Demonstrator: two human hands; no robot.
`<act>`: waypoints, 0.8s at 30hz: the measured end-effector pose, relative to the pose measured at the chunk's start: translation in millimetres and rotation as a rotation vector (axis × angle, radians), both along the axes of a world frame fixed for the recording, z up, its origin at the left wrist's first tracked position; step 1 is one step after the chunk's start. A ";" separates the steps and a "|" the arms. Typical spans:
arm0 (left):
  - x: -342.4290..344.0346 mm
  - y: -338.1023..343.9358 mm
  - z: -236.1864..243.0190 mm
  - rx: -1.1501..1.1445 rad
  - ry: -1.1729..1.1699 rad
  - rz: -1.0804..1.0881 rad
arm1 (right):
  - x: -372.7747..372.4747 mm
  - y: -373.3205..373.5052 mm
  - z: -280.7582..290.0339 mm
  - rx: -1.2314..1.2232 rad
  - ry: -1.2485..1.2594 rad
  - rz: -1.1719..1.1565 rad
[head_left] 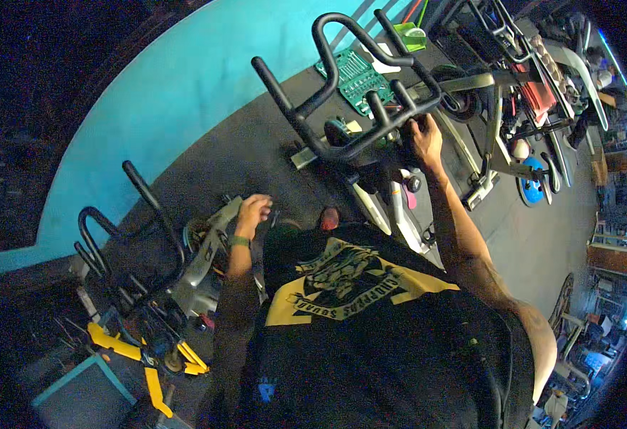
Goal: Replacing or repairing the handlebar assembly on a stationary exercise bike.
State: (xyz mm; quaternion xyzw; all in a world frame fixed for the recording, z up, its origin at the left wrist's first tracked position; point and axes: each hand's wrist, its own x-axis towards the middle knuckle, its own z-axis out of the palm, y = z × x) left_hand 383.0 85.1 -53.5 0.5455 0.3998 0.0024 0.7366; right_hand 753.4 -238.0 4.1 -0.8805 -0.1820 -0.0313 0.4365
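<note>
Handlebars (385, 131) in black, with a tall loop and two upright prongs, top a stationary bike (374, 209) with a pale frame, in front of the person and slightly to the right. The right hand (426, 139) is at the near right side of these bars, fingers bent and partly hidden; I cannot tell whether they are clamped on the bar or on some part beneath it. The left hand (254, 211) is well apart from it, fingers loosely curled with nothing visible between them, near the frame of a second bike (213, 243). A dark band (239, 241) circles the left wrist.

Most of the writing shows on the person's black shirt (399, 357): a large yellow and black print (342, 279) with block capitals set along a banner, and lower down a small pale blue emblem (265, 390). Any markings on the bike frames are too small or blurred to make out.

Beyond the handlebars, an open green tool case (356, 80) with wrenches and sockets lies on the dark floor (235, 154), near a bright green dustpan (411, 36). A turquoise wall (163, 79) curves behind. A blue disc (531, 182) lies to the right.
</note>
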 end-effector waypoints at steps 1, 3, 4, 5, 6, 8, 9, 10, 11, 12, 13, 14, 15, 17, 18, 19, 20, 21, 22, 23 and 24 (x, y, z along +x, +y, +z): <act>22.1 2.5 2.0 0.006 0.006 -0.008 | -1.9 0.7 0.2 -0.050 -0.053 -0.037; 60.5 11.7 -0.9 0.058 -0.038 -0.189 | -16.1 10.0 16.3 -0.071 -0.085 -0.053; 81.9 16.5 4.2 0.062 -0.033 -0.210 | -16.4 7.2 17.3 -0.068 -0.079 -0.074; 105.6 21.9 17.7 0.162 -0.029 -0.509 | -16.1 4.4 15.4 -0.073 -0.063 -0.079; 127.1 25.9 31.3 0.261 -0.027 -0.812 | -17.6 0.5 13.4 -0.078 -0.045 -0.086; 165.0 24.9 87.6 0.129 -0.056 -0.999 | -27.2 8.8 36.2 -0.051 0.035 -0.114; 183.7 20.5 116.6 -0.015 -0.088 -1.153 | -27.7 6.7 35.2 -0.044 -0.015 -0.102; 201.6 16.8 137.7 -0.033 -0.231 -1.160 | -28.1 5.5 35.0 -0.037 -0.064 -0.084; 222.3 11.6 136.8 -0.055 -0.305 -1.095 | -27.9 5.3 35.0 -0.036 -0.051 -0.118; 245.0 2.6 134.6 -0.080 -0.375 -1.030 | -27.0 4.4 35.1 -0.038 -0.044 -0.107; 265.2 -8.2 126.2 -0.021 -0.383 -0.947 | -27.7 6.1 36.6 -0.040 -0.037 -0.094; 284.4 -21.1 112.7 0.038 -0.394 -0.867 | -27.9 7.8 38.3 -0.042 -0.033 -0.084; 294.8 -30.5 102.6 0.022 -0.346 -0.768 | -30.2 13.6 45.9 -0.044 -0.025 -0.101; 317.6 -58.3 61.5 -0.085 -0.239 -0.516 | -30.0 14.1 44.9 -0.064 -0.054 -0.129; 329.4 -70.2 42.2 -0.164 -0.190 -0.424 | -31.1 13.3 43.9 -0.085 -0.089 -0.126; 339.3 -83.9 37.9 -0.248 -0.056 -0.394 | -33.4 9.9 41.9 -0.080 -0.024 -0.159; 349.2 -93.8 35.5 -0.323 0.079 -0.359 | -34.0 7.6 40.3 -0.082 -0.018 -0.194; 360.1 -89.2 -6.7 -0.357 0.142 -0.366 | -30.8 14.1 40.8 -0.098 -0.046 -0.167; 369.0 -103.6 -7.8 -0.460 0.175 -0.380 | -33.3 10.3 36.6 -0.127 -0.063 -0.173; 371.1 -114.6 -5.6 -0.640 0.063 -0.496 | -34.9 9.2 39.2 -0.131 -0.054 -0.203; 371.9 -123.1 -3.4 -0.823 -0.049 -0.604 | -35.9 8.0 42.3 -0.153 -0.037 -0.192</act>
